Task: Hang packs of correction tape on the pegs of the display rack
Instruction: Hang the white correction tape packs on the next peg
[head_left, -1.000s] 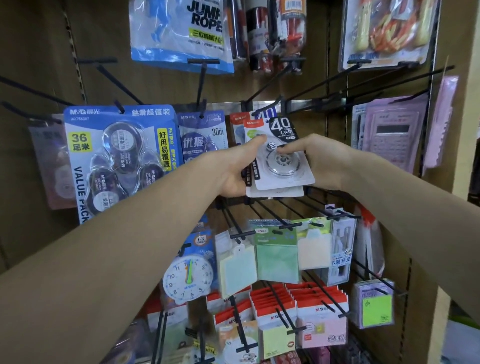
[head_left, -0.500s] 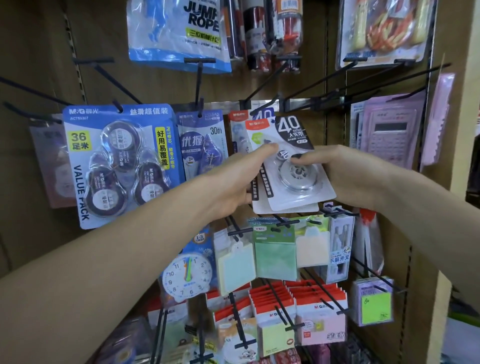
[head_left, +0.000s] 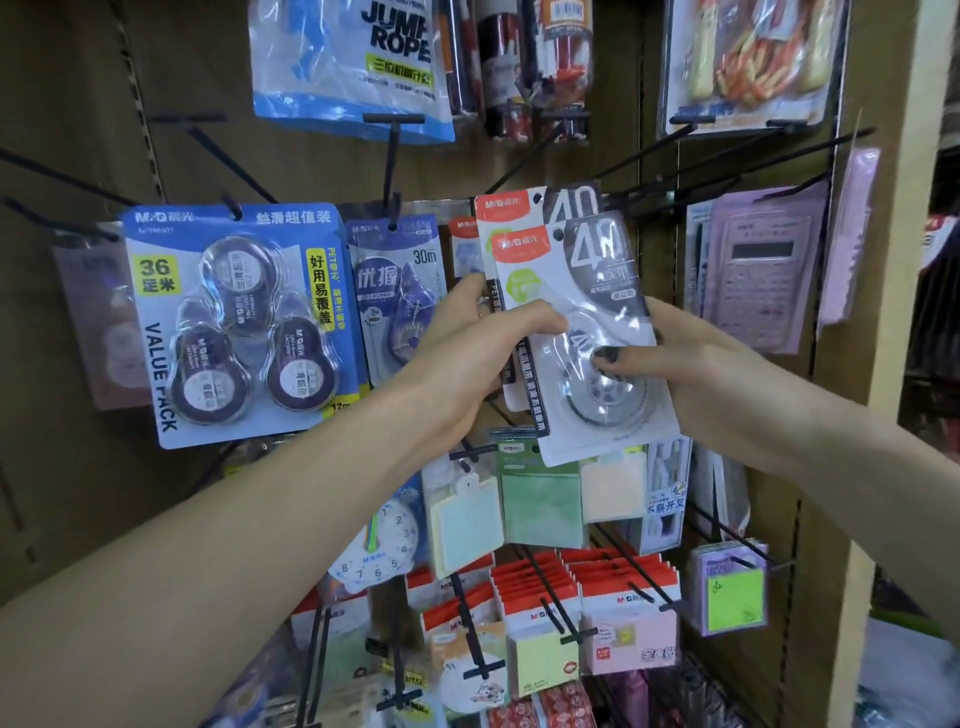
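Note:
I hold a white and grey "40" correction tape pack (head_left: 587, 291) with a red label in front of the rack. A second, identical pack (head_left: 511, 213) lies behind it. My left hand (head_left: 467, 358) grips the packs' left edge, thumb across the front. My right hand (head_left: 696, 374) holds the front pack's right side, thumb pressed on the clear blister. The packs' hang holes sit near black pegs (head_left: 654, 192) at the rack's middle. A blue "36" value pack (head_left: 234, 317) and a "30m" tape pack (head_left: 400, 296) hang to the left.
A jump rope bag (head_left: 358, 62) hangs above. Pink calculators (head_left: 758, 270) hang at right beside the wooden rack post (head_left: 883, 312). Sticky-note packs (head_left: 540, 499), a toy clock (head_left: 384, 545) and red-topped note pads (head_left: 623, 613) fill the lower pegs. Bare pegs (head_left: 52, 171) stick out at upper left.
Both hands have lifted the packs up and slightly right toward the middle pegs. The front pack has tilted, and the rear pack now shows above it.

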